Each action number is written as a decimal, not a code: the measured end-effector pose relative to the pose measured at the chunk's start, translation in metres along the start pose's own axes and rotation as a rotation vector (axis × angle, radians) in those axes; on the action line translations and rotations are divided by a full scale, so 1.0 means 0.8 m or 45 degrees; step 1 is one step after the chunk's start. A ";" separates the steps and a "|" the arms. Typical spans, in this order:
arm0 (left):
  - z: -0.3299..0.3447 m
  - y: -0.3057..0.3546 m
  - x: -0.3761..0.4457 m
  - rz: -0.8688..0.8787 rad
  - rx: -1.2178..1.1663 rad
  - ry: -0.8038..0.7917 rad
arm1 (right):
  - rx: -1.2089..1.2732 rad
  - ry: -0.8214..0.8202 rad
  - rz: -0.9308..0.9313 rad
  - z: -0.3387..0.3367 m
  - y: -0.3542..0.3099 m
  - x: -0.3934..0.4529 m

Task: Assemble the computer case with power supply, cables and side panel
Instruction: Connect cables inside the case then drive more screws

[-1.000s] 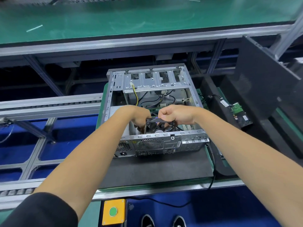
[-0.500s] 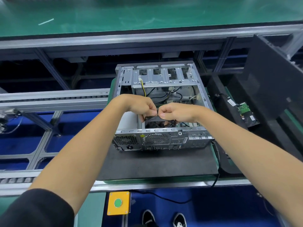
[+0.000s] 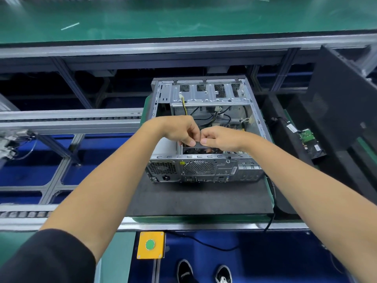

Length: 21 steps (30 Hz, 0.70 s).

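We find the open computer case [image 3: 206, 137] on its side on a dark mat [image 3: 200, 199], rear panel toward us, long axis running away. Our left hand [image 3: 179, 131] and right hand [image 3: 219, 137] pinch a thin dark part [image 3: 197, 144] between thumbs and fingers, over the case's near end. It looks light and probably delicate; we judge edge holds best.

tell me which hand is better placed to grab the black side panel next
Right, probably. The side panel leans at the right of the open computer case, on the right hand's side. The left hand would have to cross over.
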<state>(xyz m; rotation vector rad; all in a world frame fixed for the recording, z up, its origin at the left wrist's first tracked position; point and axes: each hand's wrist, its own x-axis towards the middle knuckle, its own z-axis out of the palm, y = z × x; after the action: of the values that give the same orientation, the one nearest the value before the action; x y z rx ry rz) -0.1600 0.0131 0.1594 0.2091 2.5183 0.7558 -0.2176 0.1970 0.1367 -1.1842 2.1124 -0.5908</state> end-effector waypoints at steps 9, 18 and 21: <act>-0.003 -0.001 -0.002 -0.037 0.117 0.047 | -0.043 -0.027 -0.005 -0.007 -0.002 -0.001; 0.015 0.016 0.033 -0.285 0.691 -0.254 | 0.158 -0.048 0.030 -0.017 0.019 -0.010; 0.018 0.012 0.041 -0.327 0.717 -0.336 | 0.153 -0.057 0.029 -0.019 0.024 -0.010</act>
<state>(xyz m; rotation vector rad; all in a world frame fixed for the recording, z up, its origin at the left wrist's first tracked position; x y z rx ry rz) -0.1811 0.0372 0.1403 0.1560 2.3792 -0.0893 -0.2361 0.2147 0.1373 -1.0956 2.0207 -0.6655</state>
